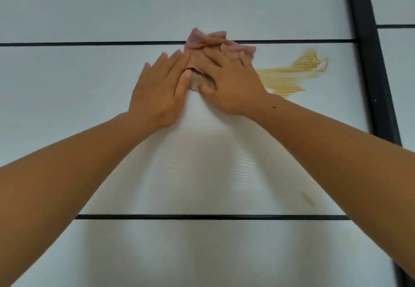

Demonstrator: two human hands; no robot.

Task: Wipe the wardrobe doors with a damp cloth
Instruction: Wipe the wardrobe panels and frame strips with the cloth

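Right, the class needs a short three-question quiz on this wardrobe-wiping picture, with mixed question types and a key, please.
1. True or false: the right hand presses the cloth against the door.
2. The yellow stain lies: A directly above the cloth; B right of the right hand; C hidden under the cloth.
3. What colour is the cloth's top edge?
Key: 1 true; 2 B; 3 pink.
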